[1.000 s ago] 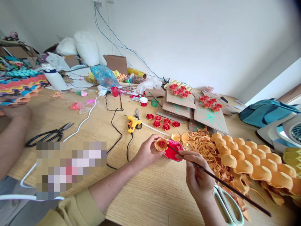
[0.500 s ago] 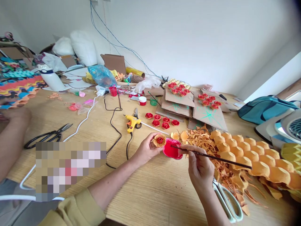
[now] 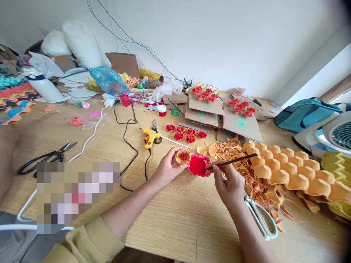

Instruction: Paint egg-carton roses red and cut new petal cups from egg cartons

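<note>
My left hand (image 3: 167, 168) pinches a small orange paper rose (image 3: 182, 156) with a red-painted centre, held just above the wooden table (image 3: 175, 215). Right beside the rose sits a small dish of red paint (image 3: 197, 165). My right hand (image 3: 229, 183) grips a thin dark paintbrush (image 3: 238, 159); its tip rests at the dish's right rim and its handle points up to the right.
Several finished red roses (image 3: 185, 133) lie behind the dish, more on cardboard sheets (image 3: 241, 128). An orange egg tray (image 3: 290, 171) and cuttings lie right, white-handled scissors (image 3: 260, 219) by my right wrist. A yellow glue gun (image 3: 150, 137), black scissors (image 3: 46, 159) and another person's arm (image 3: 7, 160) are left.
The brush handle has swung from low right to pointing up right, with its tip moved to the paint dish. The view has shifted slightly; the rose stays in my left hand.
</note>
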`<action>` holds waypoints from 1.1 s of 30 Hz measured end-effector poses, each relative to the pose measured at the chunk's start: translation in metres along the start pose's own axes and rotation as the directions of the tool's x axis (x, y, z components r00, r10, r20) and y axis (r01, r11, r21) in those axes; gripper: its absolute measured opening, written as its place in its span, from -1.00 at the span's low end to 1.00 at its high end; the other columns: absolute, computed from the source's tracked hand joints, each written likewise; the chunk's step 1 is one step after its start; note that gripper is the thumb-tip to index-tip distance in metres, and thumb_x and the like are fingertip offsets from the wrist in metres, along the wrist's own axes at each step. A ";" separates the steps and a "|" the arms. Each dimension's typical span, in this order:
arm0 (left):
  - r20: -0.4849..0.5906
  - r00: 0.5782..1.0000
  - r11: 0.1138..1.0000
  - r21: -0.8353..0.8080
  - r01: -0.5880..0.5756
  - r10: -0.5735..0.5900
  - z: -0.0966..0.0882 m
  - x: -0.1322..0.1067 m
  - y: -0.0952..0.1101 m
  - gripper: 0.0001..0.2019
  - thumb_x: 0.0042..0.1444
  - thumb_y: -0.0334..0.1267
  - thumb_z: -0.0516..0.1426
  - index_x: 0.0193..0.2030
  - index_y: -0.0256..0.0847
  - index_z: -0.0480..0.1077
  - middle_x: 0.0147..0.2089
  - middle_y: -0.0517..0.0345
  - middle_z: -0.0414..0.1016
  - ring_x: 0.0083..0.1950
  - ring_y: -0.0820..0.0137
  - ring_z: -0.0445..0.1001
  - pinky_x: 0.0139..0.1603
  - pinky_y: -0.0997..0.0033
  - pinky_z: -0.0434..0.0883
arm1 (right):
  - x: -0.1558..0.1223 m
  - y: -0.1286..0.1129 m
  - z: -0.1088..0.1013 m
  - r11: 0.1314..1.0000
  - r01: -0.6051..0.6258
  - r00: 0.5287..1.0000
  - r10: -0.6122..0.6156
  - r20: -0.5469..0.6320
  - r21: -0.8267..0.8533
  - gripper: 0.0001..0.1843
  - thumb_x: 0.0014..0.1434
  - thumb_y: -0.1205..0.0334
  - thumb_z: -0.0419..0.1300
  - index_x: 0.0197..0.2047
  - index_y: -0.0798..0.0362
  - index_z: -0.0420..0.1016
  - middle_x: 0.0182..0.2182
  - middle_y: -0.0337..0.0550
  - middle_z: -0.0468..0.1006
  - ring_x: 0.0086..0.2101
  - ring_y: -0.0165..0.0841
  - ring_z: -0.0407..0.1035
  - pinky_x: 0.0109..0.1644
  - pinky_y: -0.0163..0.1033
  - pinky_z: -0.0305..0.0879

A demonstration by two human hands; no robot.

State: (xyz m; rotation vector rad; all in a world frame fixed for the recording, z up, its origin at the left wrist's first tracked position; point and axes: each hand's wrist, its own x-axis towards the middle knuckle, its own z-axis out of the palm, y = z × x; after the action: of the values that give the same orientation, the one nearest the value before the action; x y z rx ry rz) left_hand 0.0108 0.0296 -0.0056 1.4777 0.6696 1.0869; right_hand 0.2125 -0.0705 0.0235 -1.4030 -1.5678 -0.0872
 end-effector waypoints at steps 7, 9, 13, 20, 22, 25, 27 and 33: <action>-0.001 1.000 0.998 0.062 0.007 -0.007 0.000 -0.002 0.003 -0.53 0.06 -0.30 0.37 0.09 -0.18 0.35 0.07 -0.01 0.57 0.08 0.28 0.57 0.06 0.36 0.51 | 0.001 -0.002 0.001 0.999 0.038 0.998 -0.037 0.052 -0.018 -0.86 0.42 0.20 0.16 -0.23 -0.02 0.47 -0.43 -0.24 0.62 -0.46 -0.37 0.54 -0.36 -0.32 0.38; -0.003 1.000 0.998 0.063 0.011 -0.010 0.001 -0.002 0.004 -0.53 0.05 -0.31 0.37 0.08 -0.18 0.35 0.05 -0.01 0.57 0.06 0.28 0.58 0.03 0.37 0.52 | 0.001 -0.003 0.000 1.000 0.024 0.999 -0.024 0.048 0.002 -0.86 0.41 0.19 0.17 -0.23 -0.02 0.48 -0.44 -0.25 0.62 -0.47 -0.37 0.54 -0.38 -0.32 0.39; -0.011 1.000 0.996 0.087 -0.008 0.009 0.001 -0.003 0.002 -0.54 0.05 -0.31 0.38 0.08 -0.17 0.37 0.03 0.01 0.57 0.04 0.29 0.58 0.04 0.37 0.52 | 0.000 -0.003 -0.003 0.993 -0.047 0.999 0.046 0.005 0.109 -0.85 0.42 0.18 0.16 -0.21 -0.02 0.51 -0.44 -0.22 0.65 -0.45 -0.33 0.59 -0.38 -0.30 0.46; 0.061 0.991 0.953 0.270 -0.135 0.122 0.000 -0.008 0.007 -0.58 0.13 -0.39 0.31 0.13 -0.15 0.39 0.11 0.00 0.55 0.09 0.28 0.56 0.08 0.35 0.51 | -0.007 -0.005 -0.004 0.912 -0.038 0.988 0.095 -0.119 0.409 -0.84 0.46 0.23 0.10 -0.05 -0.03 0.51 -0.17 -0.07 0.69 -0.21 -0.22 0.63 -0.09 -0.06 0.60; 0.104 0.981 0.924 0.333 -0.189 0.163 0.000 -0.009 0.010 -0.57 0.15 -0.44 0.27 0.15 -0.14 0.38 0.12 0.01 0.55 0.10 0.28 0.54 0.09 0.34 0.50 | -0.007 -0.009 -0.003 0.894 0.016 0.988 0.055 -0.144 0.448 -0.84 0.47 0.27 0.08 -0.05 -0.03 0.50 -0.17 -0.07 0.68 -0.13 -0.20 0.61 -0.01 -0.01 0.58; 0.141 0.970 0.885 0.399 -0.241 0.201 0.001 -0.010 0.014 -0.53 0.15 -0.51 0.24 0.19 -0.12 0.36 0.13 0.03 0.54 0.15 0.27 0.52 0.16 0.31 0.48 | -0.007 -0.015 -0.004 0.888 0.077 0.991 -0.018 -0.131 0.454 -0.81 0.47 0.30 0.05 -0.04 -0.03 0.49 -0.16 -0.06 0.68 -0.06 -0.19 0.59 -0.02 0.00 0.56; 0.152 0.966 0.872 0.419 -0.254 0.208 0.002 -0.010 0.016 -0.51 0.15 -0.51 0.24 0.20 -0.12 0.36 0.14 0.02 0.54 0.16 0.26 0.52 0.19 0.28 0.47 | -0.007 -0.018 -0.004 0.891 0.105 0.993 -0.069 -0.095 0.442 -0.80 0.47 0.30 0.04 -0.02 -0.03 0.48 -0.14 -0.05 0.67 -0.03 -0.18 0.58 -0.02 -0.01 0.56; 0.151 0.961 0.864 0.422 -0.276 0.233 0.005 -0.011 0.016 -0.57 0.18 -0.39 0.28 0.18 -0.14 0.38 0.14 -0.05 0.54 0.17 0.18 0.53 0.23 0.19 0.46 | -0.007 -0.019 -0.003 0.905 0.126 0.990 -0.138 -0.001 0.407 -0.78 0.48 0.32 0.01 0.01 -0.03 0.46 -0.08 -0.02 0.66 0.03 -0.18 0.57 0.01 -0.02 0.56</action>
State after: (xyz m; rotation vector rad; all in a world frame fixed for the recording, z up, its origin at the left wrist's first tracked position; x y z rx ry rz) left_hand 0.0080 0.0148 0.0072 2.0452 0.6949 1.0998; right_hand 0.1982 -0.0839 0.0306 -0.9741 -1.5922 0.1715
